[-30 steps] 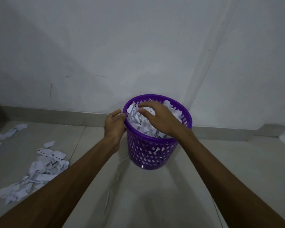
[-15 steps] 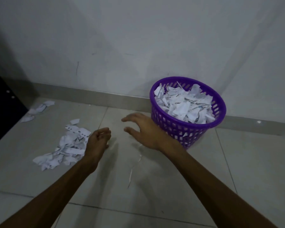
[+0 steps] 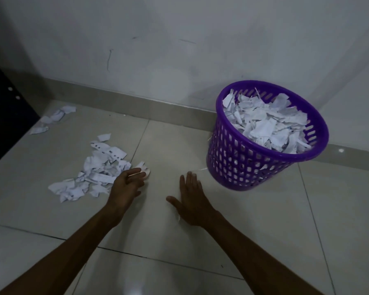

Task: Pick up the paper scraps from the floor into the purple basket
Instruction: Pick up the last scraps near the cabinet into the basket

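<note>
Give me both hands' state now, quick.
Left hand: open, holding nothing, at the edge of the scrap pile.
Right hand: open, empty.

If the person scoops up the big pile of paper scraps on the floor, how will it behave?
The pile of scraps is loose, torn, thin pieces, so probably light and floppy. Some would likely slip out between the fingers. Flat pieces on the smooth tile may slide rather than lift.
</note>
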